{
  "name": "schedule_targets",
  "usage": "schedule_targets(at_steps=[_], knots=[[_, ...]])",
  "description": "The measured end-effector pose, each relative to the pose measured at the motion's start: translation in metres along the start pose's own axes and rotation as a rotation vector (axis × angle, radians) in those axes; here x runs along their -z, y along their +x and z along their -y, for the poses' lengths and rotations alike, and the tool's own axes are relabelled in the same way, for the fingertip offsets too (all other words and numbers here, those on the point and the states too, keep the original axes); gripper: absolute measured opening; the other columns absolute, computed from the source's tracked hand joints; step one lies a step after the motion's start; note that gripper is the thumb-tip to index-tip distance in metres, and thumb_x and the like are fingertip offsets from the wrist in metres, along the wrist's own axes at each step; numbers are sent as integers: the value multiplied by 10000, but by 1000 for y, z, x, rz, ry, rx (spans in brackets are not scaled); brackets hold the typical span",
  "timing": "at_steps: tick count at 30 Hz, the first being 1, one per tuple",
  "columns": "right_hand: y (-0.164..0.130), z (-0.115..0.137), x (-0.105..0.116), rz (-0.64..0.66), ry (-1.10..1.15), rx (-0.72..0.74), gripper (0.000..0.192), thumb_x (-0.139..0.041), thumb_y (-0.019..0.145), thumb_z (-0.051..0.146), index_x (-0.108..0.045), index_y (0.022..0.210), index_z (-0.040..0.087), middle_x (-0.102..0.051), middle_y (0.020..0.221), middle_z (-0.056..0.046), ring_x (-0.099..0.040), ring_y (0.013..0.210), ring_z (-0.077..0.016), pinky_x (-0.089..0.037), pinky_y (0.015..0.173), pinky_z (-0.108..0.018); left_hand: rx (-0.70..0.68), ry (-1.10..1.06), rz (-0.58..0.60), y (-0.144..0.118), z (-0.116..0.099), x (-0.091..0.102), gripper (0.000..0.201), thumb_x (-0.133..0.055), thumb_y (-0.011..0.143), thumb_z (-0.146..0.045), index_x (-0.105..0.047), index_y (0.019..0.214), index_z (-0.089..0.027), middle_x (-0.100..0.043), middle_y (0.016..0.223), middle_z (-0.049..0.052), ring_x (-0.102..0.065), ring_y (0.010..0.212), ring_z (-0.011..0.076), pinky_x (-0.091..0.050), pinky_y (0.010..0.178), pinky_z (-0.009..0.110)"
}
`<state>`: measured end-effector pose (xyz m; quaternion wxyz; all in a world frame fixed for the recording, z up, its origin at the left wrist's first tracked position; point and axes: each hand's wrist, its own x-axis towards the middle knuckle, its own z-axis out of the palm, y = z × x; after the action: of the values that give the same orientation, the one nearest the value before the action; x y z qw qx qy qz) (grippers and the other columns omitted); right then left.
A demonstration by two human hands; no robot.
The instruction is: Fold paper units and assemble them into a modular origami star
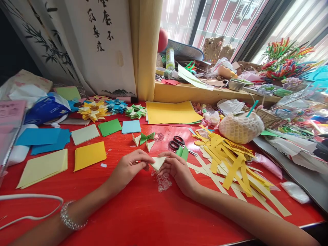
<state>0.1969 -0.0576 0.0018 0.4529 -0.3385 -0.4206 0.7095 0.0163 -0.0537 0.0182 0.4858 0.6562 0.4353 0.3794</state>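
Note:
Both of my hands meet over the red table [133, 212] and pinch one small pale yellow folded paper triangle [158, 162]. My left hand [130, 167] holds its left side, and my right hand [176, 169] grips its right side. A beaded bracelet [68, 217] sits on my left wrist. Just beyond the hands lie a few folded pale and green triangles [143, 139], black-handled scissors [177, 142] and green paper pieces [182, 152].
Yellow paper strips [230, 160] pile up at the right, by a netted round object [241, 127]. Square sheets, yellow [89, 155], pale [43, 167], blue [41, 139] and green [109, 127], lie left. Folded paper stars [112, 109] sit at the back. A white cable [30, 205] crosses the near left.

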Motion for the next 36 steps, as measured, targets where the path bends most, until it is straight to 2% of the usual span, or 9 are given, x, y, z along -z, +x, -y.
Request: schedule_targets(at_steps=[6, 9, 14, 20, 23, 26, 29, 33, 36], knots=[[-1, 0, -1, -35, -133, -16, 288, -544, 783, 311, -548, 1039, 181, -616, 646, 1, -597, 575, -107, -458, 590, -224, -75, 171, 39, -1, 0, 0, 243, -459, 799, -172, -676, 896, -222, -532, 862, 28, -523, 777, 139, -417, 682, 222], [-2, 0, -1, -10, -185, -17, 290, -500, 814, 331, -531, 1064, 187, -587, 594, 20, -581, 521, -96, -451, 538, -208, -101, 250, 104, -3, -3, -1, 256, -454, 808, -196, -655, 962, -231, -528, 876, 31, -516, 802, 149, -412, 723, 236], [-3, 0, -3, 0, -188, -15, 358, -479, 825, 368, -470, 1148, 214, -529, 573, 47, -557, 468, -92, -452, 470, -204, -94, 230, 196, -4, -6, -1, 264, -485, 799, -257, -630, 1018, -236, -529, 873, 28, -510, 821, 158, -421, 769, 259], [-3, 1, -4, 17, -178, -9, 473, -562, 786, 295, -406, 1226, 218, -557, 694, 28, -585, 569, -90, -485, 579, -218, -109, 297, 160, -5, -5, -2, 372, -440, 825, -236, -517, 1188, -264, -491, 931, 32, -481, 897, 163, -425, 784, 259], [-2, -3, -1, 39, -197, -7, 545, -547, 799, 275, -320, 1290, 219, -553, 669, 30, -584, 574, -95, -479, 573, -222, -112, 316, 168, -7, -6, -3, 403, -422, 829, -228, -473, 1228, -261, -478, 958, 39, -474, 916, 169, -423, 794, 273], [-3, -9, 1, 90, -275, -8, 578, -496, 828, 299, -232, 1337, 224, -530, 632, 35, -543, 487, -89, -436, 464, -211, -122, 328, 186, -7, -7, -3, 353, -431, 829, -272, -521, 1168, -231, -490, 941, 39, -484, 885, 169, -411, 797, 285], [-5, -12, 2, 170, -383, 24, 591, -465, 844, 295, -172, 1356, 256, -525, 683, 30, -512, 464, -71, -417, 459, -213, -107, 368, 137, -6, -6, -4, 258, -484, 809, -349, -599, 991, -206, -506, 877, 23, -487, 809, 153, -402, 724, 256], [-6, -10, 0, 242, -479, 17, 574, -466, 846, 267, -189, 1348, 273, -497, 663, 45, -484, 481, -61, -404, 491, -208, -88, 339, 107, -6, -3, -8, 174, -491, 813, -328, -594, 783, -191, -526, 774, -4, -471, 720, 128, -368, 648, 231], [-6, -7, -2, 235, -459, -15, 548, -523, 813, 272, -272, 1300, 263, -498, 647, 52, -487, 479, -65, -402, 490, -204, -2, 179, 56, -6, -2, -9, 182, -472, 822, -333, -554, 760, -183, -539, 715, -15, -477, 681, 122, -364, 614, 226]])
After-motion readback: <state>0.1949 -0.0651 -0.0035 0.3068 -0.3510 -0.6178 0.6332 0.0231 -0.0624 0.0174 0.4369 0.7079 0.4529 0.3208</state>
